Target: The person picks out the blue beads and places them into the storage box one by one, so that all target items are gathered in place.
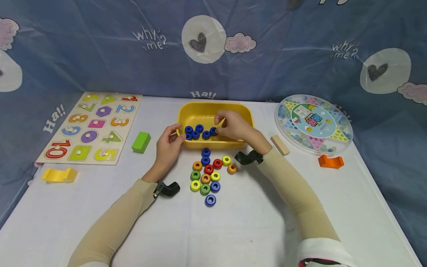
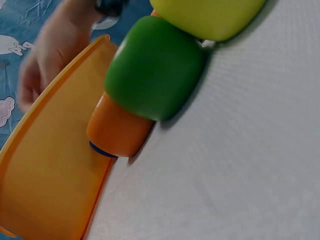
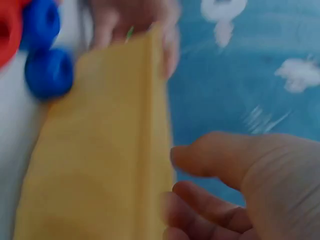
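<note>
Right hand (image 1: 233, 126): centre frame, pinching blue ring (image 1: 213, 131) over yellow tub (image 1: 247, 115).
Left hand (image 1: 170, 142): curled on tub rim.
Risk: ring slipping, bouncing out.

Yellow tub (image 1: 247, 114) is holding blue rings (image 1: 199, 132). Red, orange, yellow, green and blue rings (image 1: 209, 174) are lying on white table (image 1: 253, 222). Blue backdrop (image 1: 100, 44) is showing hearts and pink clouds.

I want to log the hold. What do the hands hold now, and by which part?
The left hand holds the tray by its near left rim. The right hand is over the blue rings; its hold cannot be told.
</note>
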Action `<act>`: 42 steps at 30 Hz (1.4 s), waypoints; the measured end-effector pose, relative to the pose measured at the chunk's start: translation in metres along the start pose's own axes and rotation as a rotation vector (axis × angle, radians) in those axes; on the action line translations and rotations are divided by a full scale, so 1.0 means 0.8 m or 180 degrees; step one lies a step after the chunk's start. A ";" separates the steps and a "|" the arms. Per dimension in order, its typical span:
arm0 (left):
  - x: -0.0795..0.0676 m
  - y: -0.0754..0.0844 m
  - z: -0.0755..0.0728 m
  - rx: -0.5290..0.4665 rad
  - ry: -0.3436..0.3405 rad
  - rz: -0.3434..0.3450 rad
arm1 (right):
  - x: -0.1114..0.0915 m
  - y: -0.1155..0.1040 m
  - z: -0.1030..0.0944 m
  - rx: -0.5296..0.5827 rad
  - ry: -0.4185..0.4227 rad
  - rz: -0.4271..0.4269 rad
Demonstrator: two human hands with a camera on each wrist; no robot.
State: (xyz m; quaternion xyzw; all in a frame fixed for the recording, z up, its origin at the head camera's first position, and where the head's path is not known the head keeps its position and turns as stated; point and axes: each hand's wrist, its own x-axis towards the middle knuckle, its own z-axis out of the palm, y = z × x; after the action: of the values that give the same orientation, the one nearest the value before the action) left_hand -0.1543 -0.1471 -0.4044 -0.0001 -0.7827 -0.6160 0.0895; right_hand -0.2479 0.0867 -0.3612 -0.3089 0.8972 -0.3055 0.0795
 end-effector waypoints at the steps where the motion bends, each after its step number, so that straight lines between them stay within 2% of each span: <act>1: 0.003 -0.007 0.000 0.0002 0.0015 0.0014 | -0.007 -0.007 -0.003 0.0039 0.0049 -0.0111; 3: 0.008 -0.019 0.001 0.0018 0.0044 0.0048 | -0.022 -0.022 -0.008 0.0049 0.0133 -0.0358; 6: 0.014 -0.038 0.002 0.0022 0.0086 0.0148 | -0.046 -0.041 -0.006 0.0038 0.0122 -0.0774; 10: 0.014 -0.038 0.003 0.0028 0.0088 0.0157 | -0.077 -0.051 0.010 -0.0024 -0.0108 -0.1104; 14: 0.014 -0.038 0.004 0.0016 0.0073 0.0149 | -0.109 -0.053 0.031 0.0002 -0.0495 -0.1125; 18: 0.015 -0.037 0.004 0.0052 0.0070 0.0079 | -0.133 -0.050 0.052 -0.0170 -0.0845 -0.1102; 22: 0.013 -0.029 0.003 0.0067 0.0053 0.0008 | -0.141 -0.047 0.067 -0.0262 -0.0963 -0.1166; 25: 0.006 -0.011 0.001 0.0059 0.0019 -0.0012 | -0.142 -0.046 0.074 -0.0283 -0.0901 -0.1211; 28: 0.000 0.004 0.001 0.0069 0.0000 -0.0015 | -0.144 -0.047 0.080 -0.0504 -0.0801 -0.1206; 32: -0.004 0.010 0.001 0.0070 -0.0003 -0.0005 | -0.146 -0.050 0.079 -0.0861 -0.0706 -0.1220; 36: -0.004 0.009 0.001 0.0052 0.0008 -0.0001 | -0.141 -0.051 0.055 -0.0713 -0.0511 -0.1192; 39: -0.004 0.008 0.001 0.0026 0.0026 0.0017 | -0.126 -0.047 0.023 -0.0453 -0.0211 -0.1056; 42: -0.004 0.008 0.001 0.0025 0.0025 0.0021 | -0.103 -0.036 -0.003 -0.0386 0.0127 -0.0843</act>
State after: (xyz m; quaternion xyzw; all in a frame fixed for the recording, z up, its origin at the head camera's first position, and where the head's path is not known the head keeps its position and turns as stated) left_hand -0.1509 -0.1444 -0.3985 0.0002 -0.7847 -0.6127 0.0946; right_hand -0.1684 0.1196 -0.3457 -0.4226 0.8668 -0.2647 0.0018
